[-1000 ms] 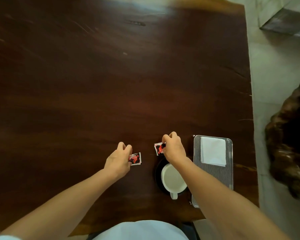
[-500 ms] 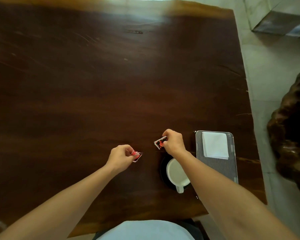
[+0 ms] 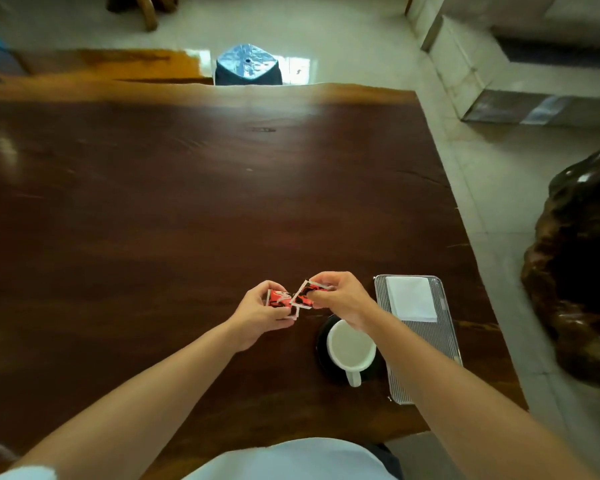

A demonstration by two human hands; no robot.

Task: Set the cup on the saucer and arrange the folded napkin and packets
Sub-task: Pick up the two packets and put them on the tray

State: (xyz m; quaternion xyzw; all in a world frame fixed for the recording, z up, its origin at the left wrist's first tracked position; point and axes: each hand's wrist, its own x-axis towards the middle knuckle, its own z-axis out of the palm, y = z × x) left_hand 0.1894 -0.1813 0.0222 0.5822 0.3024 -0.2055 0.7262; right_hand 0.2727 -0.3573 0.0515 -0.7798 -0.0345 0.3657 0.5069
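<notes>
A white cup [image 3: 351,349] stands on a dark saucer [image 3: 323,344] near the table's front edge, its handle pointing toward me. My left hand [image 3: 260,315] pinches a red and white packet [image 3: 277,298]. My right hand [image 3: 340,297] pinches a second red and white packet [image 3: 303,295]. The two packets meet and overlap just above the table, left of the cup. A folded white napkin [image 3: 411,298] lies on the far end of a ribbed silver tray [image 3: 430,344] right of the saucer.
The dark wooden table [image 3: 187,220] stretches wide to the left and far side. Its right edge runs close past the tray. A dark carved wooden piece [image 3: 582,271] stands on the floor at right. A blue stool [image 3: 248,65] sits beyond the far edge.
Both hands have lifted their packets and brought them together; the packets were apart and now overlap. The camera has tilted up, showing the table's far edge and floor.
</notes>
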